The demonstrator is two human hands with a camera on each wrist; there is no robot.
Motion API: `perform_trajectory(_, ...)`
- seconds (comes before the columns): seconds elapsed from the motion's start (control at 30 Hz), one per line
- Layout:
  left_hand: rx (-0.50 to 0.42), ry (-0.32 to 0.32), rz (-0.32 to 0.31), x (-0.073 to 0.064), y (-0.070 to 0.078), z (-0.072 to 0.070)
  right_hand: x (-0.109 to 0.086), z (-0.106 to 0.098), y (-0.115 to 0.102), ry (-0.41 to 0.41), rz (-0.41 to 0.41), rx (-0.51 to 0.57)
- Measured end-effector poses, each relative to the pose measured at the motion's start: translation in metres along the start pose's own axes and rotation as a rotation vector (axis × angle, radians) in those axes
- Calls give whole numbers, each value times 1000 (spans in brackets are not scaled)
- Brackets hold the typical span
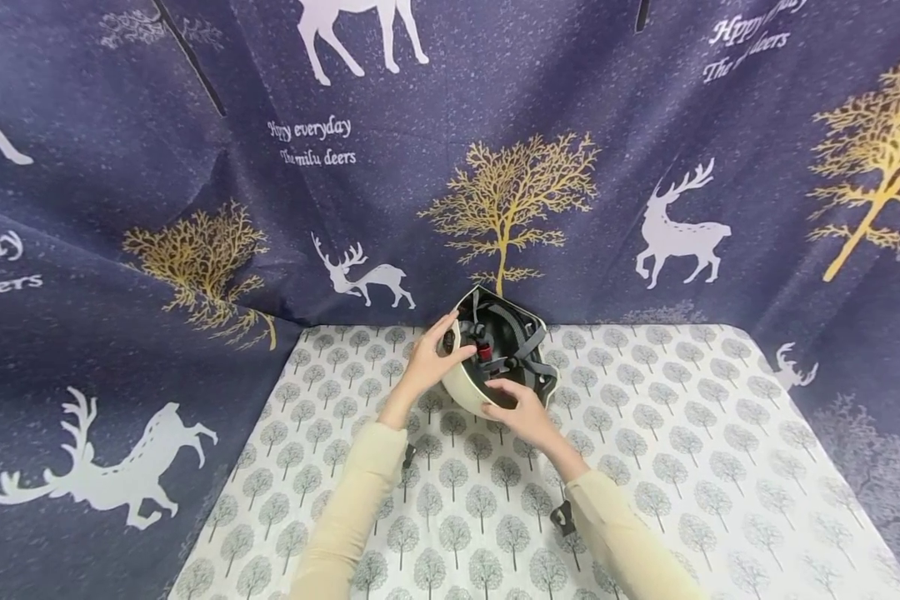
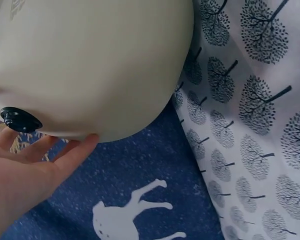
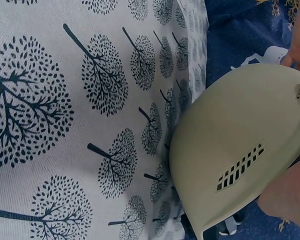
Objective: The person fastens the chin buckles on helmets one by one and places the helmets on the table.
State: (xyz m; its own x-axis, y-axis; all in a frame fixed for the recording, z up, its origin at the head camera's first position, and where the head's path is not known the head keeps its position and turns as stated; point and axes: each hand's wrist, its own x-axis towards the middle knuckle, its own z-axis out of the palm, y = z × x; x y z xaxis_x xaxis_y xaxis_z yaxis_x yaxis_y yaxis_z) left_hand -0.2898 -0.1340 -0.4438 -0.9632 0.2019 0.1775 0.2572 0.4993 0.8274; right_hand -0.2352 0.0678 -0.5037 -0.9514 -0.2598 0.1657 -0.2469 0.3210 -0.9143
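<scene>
A cream helmet (image 1: 463, 395) lies tipped on the table, its black padded inside turned up. Grey straps (image 1: 528, 345) cross the opening, and a small red part (image 1: 484, 352) shows among them. My left hand (image 1: 427, 360) holds the left rim, thumb over the edge and fingers along the outer shell. In the left wrist view those fingers lie beside a black round knob (image 2: 20, 120) on the shell. With thumb outside and fingers inside, my right hand (image 1: 527, 414) grips the near rim. Slotted vents (image 3: 240, 167) show on the shell in the right wrist view.
The table carries a white cloth (image 1: 690, 467) printed with grey trees. Close behind the helmet, at the table's far edge, hangs a dark blue curtain (image 1: 390, 192) with deer and gold trees. It also runs down the left side.
</scene>
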Motion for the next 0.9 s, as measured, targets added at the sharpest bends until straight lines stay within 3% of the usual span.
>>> perform_trajectory(0.2, -100, 7, 6, -7, -6, -14, 4, 10, -14, -26, 37, 45)
perform_trajectory(0.4, -109, -5, 30, -16, -12, -32, 5, 36, -22, -15, 81, 133)
perform_trajectory(0.73, -219, -7, 38, -18, -24, -30, 1, 46, -15, -3, 151, 205)
perform_trajectory(0.9, -159, -8, 37, -12, -22, -26, 2, 42, -13, -15, 178, 242)
